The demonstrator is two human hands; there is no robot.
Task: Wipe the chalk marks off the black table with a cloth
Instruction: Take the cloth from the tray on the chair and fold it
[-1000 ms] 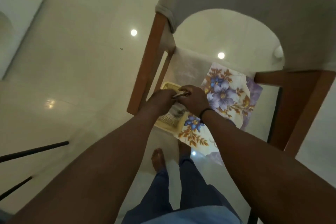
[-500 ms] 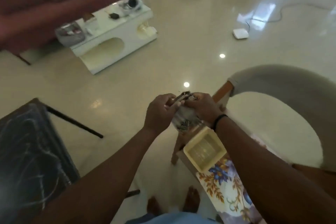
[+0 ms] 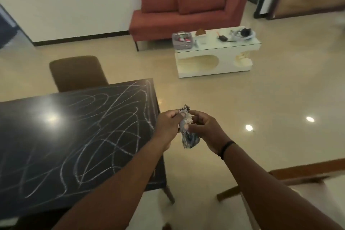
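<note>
both hands hold a bunched cloth [image 3: 188, 132] in the air just past the right edge of the black table [image 3: 37, 136]. the left hand [image 3: 169, 125] and right hand [image 3: 204, 129] pinch it with curled fingers. chalk marks [image 3: 104, 129] cover the table. beyond the table stands a brown chair [image 3: 76, 73].
</note>
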